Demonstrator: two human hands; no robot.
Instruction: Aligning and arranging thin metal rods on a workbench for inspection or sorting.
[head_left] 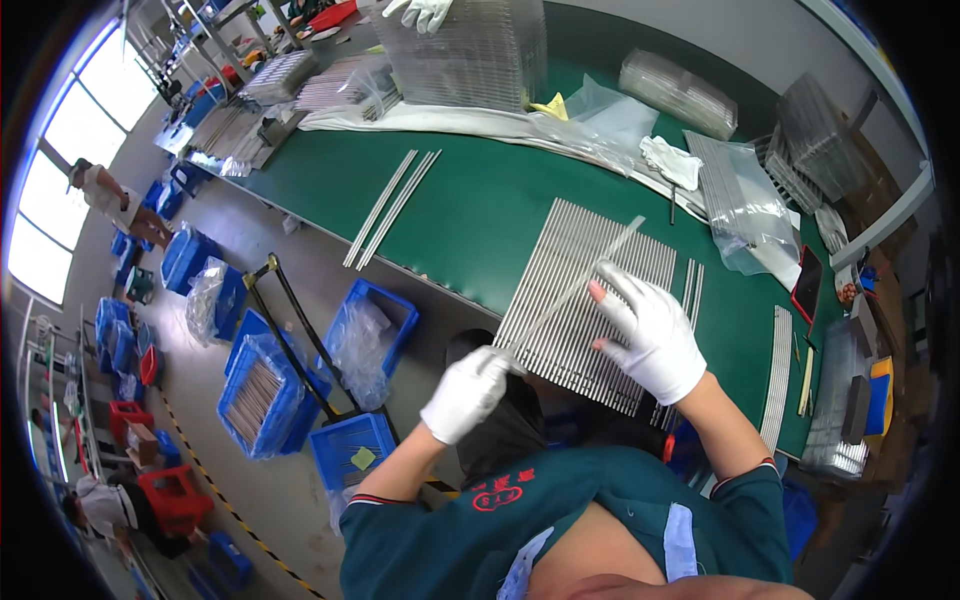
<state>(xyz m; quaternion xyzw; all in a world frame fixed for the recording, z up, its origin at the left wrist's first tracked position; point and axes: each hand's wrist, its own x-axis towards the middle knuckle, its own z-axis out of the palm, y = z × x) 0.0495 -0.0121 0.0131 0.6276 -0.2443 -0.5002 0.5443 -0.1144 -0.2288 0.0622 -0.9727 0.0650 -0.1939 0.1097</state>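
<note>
While my left hand [466,392] grips the near end of a single thin metal strip [580,287], that strip slants up and to the right across the row of metal strips [590,290] laid side by side on the green tabletop [470,200]. My right hand [648,330], gloved in white like the left, lies flat with fingers spread on the right part of that row, holding nothing. Two loose strips [392,207] lie far left on the tabletop, and blue bins [368,330] stand on the floor to the left.
</note>
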